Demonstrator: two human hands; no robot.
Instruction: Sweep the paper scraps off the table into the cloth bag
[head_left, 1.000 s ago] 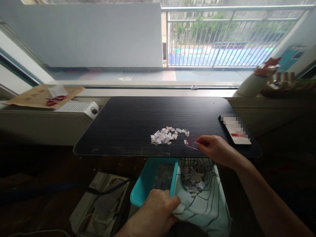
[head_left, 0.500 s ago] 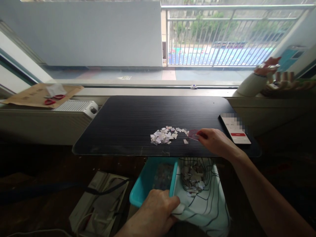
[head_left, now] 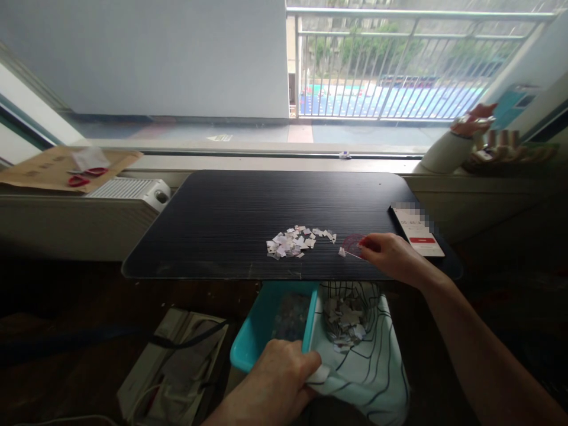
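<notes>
My right hand (head_left: 390, 253) pinches a clear, red-tinted protractor (head_left: 352, 244) low over the black table (head_left: 248, 201). Its straight edge faces the near side, beside a single scrap of paper (head_left: 341, 251). To the left lies a heap of small white paper scraps (head_left: 288, 242), with a thin trail reaching right. Below the table edge, my left hand (head_left: 284, 370) is closed on the near rim of a turquoise bin (head_left: 244, 349) and the pale cloth (head_left: 381, 367) with dark lines beside it. More paper scraps (head_left: 348, 319) lie in the cloth's hollow. The bin's contents are dim.
A phone (head_left: 417, 231) lies at the table's right side. Red-handled scissors (head_left: 82, 177) rest on brown paper (head_left: 39, 171) at left, near a white radiator (head_left: 133, 192). A white vase (head_left: 444, 151) stands on the sill. An open box (head_left: 177, 361) sits on the floor.
My right hand has drawn the protractor slightly right, away from the paper heap, and the single scrap has shifted right with it. My left hand keeps its hold. The view has turned a little.
</notes>
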